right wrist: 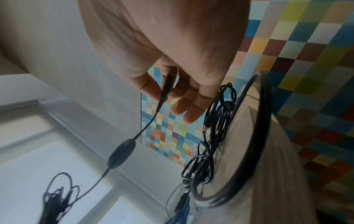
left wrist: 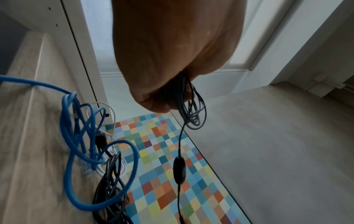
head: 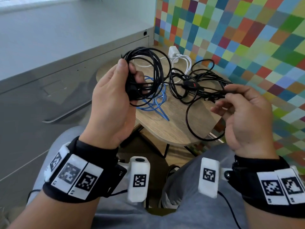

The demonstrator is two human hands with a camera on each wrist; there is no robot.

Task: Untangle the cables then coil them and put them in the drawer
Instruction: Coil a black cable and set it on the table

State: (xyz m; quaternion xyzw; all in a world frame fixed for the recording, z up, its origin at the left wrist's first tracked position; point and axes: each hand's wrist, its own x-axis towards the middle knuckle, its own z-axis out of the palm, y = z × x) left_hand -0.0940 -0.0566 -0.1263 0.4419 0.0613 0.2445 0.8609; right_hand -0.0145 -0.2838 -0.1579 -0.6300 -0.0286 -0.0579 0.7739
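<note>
left grip: your left hand [head: 113, 96] is clenched around a coil of black cable [head: 148, 70]; the thumb presses on the top of the bundle and the loops stand out above and to the right of the fingers. in the left wrist view the same coil [left wrist: 193, 109] hangs out of the closed fist.
right grip: your right hand [head: 244, 113] pinches the end of the same black cable between the thumb and the first finger [right wrist: 147, 84]; the other fingers are half curled and hold nothing.
cable between the hands: it runs in the air from the coil to your right hand, and an inline switch [head: 190, 84] with a red mark sits on it, about in the middle.
other black cables: a tangled bunch [head: 198, 86] lies on the bench [head: 178, 129], under the stretched cable, and one big loop reaches the near edge of the bench.
blue cable: it [head: 155, 103] lies loose and knotted on the bench, below your left hand.
white cable: it [head: 183, 58] lies at the far side of the bench with its white charger [head: 173, 51], near the checkered wall [head: 239, 30].
drawer: a grey cabinet with drawers [head: 49, 90] stands just to the left of the bench; the drawer fronts look closed.
</note>
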